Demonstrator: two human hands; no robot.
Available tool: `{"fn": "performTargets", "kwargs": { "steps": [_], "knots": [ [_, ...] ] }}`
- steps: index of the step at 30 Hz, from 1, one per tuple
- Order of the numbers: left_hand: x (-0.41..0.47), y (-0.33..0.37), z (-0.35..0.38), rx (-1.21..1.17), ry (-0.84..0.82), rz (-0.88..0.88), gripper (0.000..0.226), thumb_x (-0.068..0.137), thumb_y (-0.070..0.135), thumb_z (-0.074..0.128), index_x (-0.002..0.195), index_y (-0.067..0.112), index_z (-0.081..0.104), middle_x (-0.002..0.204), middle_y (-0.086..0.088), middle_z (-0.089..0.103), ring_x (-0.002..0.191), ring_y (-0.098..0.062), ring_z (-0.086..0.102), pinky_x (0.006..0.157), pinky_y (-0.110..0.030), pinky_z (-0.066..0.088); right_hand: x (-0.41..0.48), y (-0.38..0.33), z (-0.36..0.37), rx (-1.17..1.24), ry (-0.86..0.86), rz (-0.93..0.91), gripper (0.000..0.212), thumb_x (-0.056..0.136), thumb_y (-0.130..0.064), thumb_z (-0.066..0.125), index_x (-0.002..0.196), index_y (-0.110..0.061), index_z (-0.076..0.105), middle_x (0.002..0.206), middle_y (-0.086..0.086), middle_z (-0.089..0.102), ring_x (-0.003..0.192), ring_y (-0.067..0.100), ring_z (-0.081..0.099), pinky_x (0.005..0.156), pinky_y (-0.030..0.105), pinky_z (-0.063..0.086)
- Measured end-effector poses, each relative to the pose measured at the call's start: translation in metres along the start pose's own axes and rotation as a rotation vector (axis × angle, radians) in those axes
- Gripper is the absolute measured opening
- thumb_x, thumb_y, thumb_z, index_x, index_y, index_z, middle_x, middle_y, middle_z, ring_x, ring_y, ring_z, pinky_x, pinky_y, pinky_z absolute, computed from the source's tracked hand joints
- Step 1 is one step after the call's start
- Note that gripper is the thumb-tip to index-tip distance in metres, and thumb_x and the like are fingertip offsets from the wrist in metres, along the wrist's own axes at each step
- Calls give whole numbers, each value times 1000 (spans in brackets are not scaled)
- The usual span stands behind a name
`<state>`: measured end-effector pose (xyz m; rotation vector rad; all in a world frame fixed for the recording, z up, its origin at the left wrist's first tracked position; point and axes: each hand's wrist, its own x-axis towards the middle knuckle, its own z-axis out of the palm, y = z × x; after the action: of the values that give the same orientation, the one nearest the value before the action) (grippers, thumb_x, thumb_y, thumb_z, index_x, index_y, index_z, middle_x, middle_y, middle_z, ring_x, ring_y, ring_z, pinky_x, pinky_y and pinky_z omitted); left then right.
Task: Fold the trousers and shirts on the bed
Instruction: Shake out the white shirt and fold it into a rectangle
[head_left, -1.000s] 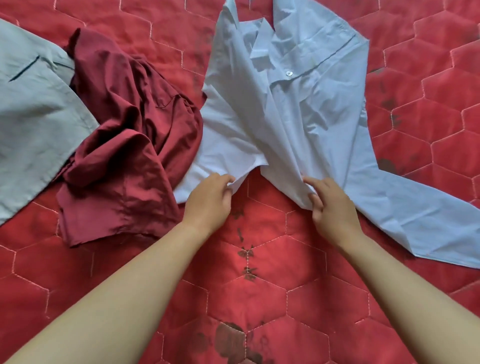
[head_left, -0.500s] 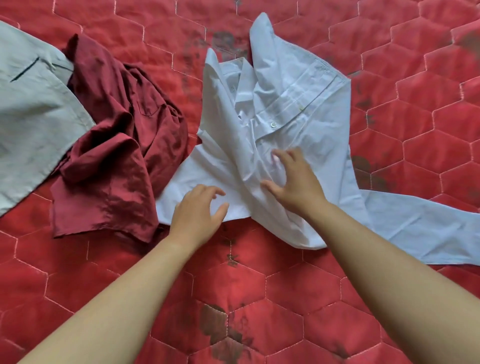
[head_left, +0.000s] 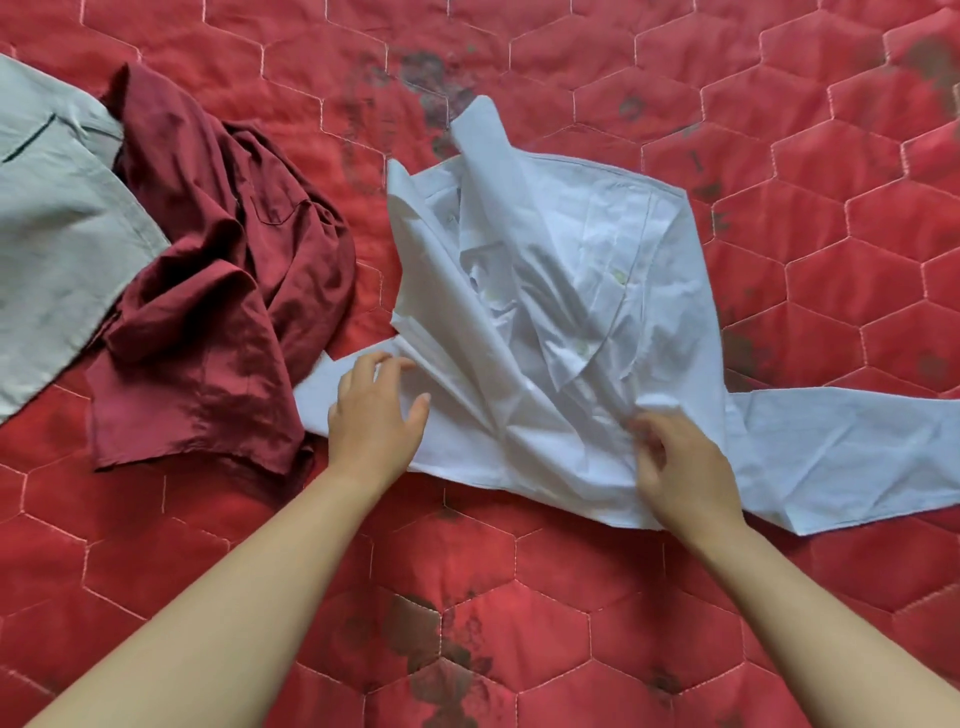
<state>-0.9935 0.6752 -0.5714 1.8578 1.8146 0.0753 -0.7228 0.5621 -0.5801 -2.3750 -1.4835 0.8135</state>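
Note:
A pale blue button shirt (head_left: 571, 312) lies rumpled in the middle of the red quilted bed (head_left: 519, 597), one sleeve stretched out to the right. My left hand (head_left: 376, 415) rests flat on its lower left flap, fingers spread. My right hand (head_left: 685, 473) sits at the shirt's lower hem, fingers curled into the cloth and pinching a fold. A crumpled maroon shirt (head_left: 208, 291) lies to the left. A grey garment (head_left: 52, 249) with a dark slit pocket lies at the far left edge, partly cut off.
The bed cover is red with a stitched hexagon pattern and dark stains. Bare quilt shows above the shirts and in front of my arms.
My right hand slid from the shirt's middle down to its hem and gripped the cloth. The left hand flattened onto the left flap. The view moved back, so the shirt looks smaller.

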Motion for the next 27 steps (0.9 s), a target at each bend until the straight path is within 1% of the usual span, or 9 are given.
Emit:
{"fn": "performTargets", "kwargs": {
  "steps": [4, 7, 9, 13, 16, 19, 21, 23, 27],
  "knots": [
    [10, -8, -3, -39, 86, -38, 50, 85, 27, 61, 131, 16, 46, 143, -7, 34, 131, -29, 31, 103, -46, 31, 21, -57, -1, 79, 80, -251, 36, 79, -28, 70, 112, -16, 62, 115, 9, 49, 106, 29, 52, 90, 36, 42],
    [25, -14, -3, -80, 65, -61, 62, 89, 35, 56, 143, 16, 32, 151, -7, 26, 139, -26, 21, 110, -40, 22, 62, -103, 10, -29, 34, -290, 57, 79, -50, 62, 131, -32, 46, 147, 5, 24, 137, 34, 20, 106, 57, 21],
    [39, -13, -3, -153, 28, -79, 66, 91, 42, 51, 146, 15, 26, 151, -8, 28, 139, -25, 22, 111, -36, 19, 87, -114, 19, -128, -33, -219, 59, 82, -56, 55, 136, -41, 35, 152, -4, 12, 142, 28, 4, 106, 62, 13],
    [55, -1, 0, -275, -87, -85, 65, 89, 40, 56, 144, 17, 30, 140, -6, 46, 129, -26, 41, 106, -36, 33, 107, -89, 18, -130, -22, -200, 42, 89, -25, 54, 129, -34, 49, 129, 5, 44, 124, 30, 36, 91, 44, 39],
    [39, 4, 9, -230, -128, -45, 44, 90, 27, 54, 132, 22, 43, 125, -5, 59, 118, -28, 51, 94, -37, 40, 93, -62, 11, -56, 14, -134, 42, 89, -10, 50, 125, -31, 55, 115, 7, 50, 113, 30, 44, 82, 38, 42],
    [13, -5, 9, -188, -62, -118, 33, 90, 22, 52, 122, 23, 49, 105, -8, 63, 102, -33, 56, 77, -35, 38, 62, -43, 4, -123, 12, -2, 39, 91, -19, 47, 129, -28, 50, 122, 9, 46, 112, 34, 45, 84, 40, 42],
    [3, -13, 5, -174, -42, -135, 32, 88, 19, 53, 121, 22, 52, 113, -9, 60, 106, -32, 53, 85, -36, 38, 36, -38, -1, -186, -66, 46, 42, 91, -31, 46, 133, -28, 45, 129, 10, 43, 112, 35, 48, 87, 41, 43],
    [6, -16, -1, -122, 10, -113, 31, 86, 21, 55, 118, 19, 57, 113, -11, 55, 109, -30, 50, 93, -39, 38, 20, -44, -9, -251, -102, 49, 44, 88, -43, 45, 131, -32, 44, 124, 8, 46, 109, 33, 51, 82, 40, 45],
    [48, 11, -13, -153, 48, -2, 34, 87, 26, 57, 120, 17, 57, 123, -9, 53, 117, -28, 45, 102, -38, 33, 59, -83, -27, -146, 86, -157, 36, 86, -38, 53, 118, -23, 59, 110, 8, 52, 102, 31, 52, 75, 38, 45]
  ]
}}
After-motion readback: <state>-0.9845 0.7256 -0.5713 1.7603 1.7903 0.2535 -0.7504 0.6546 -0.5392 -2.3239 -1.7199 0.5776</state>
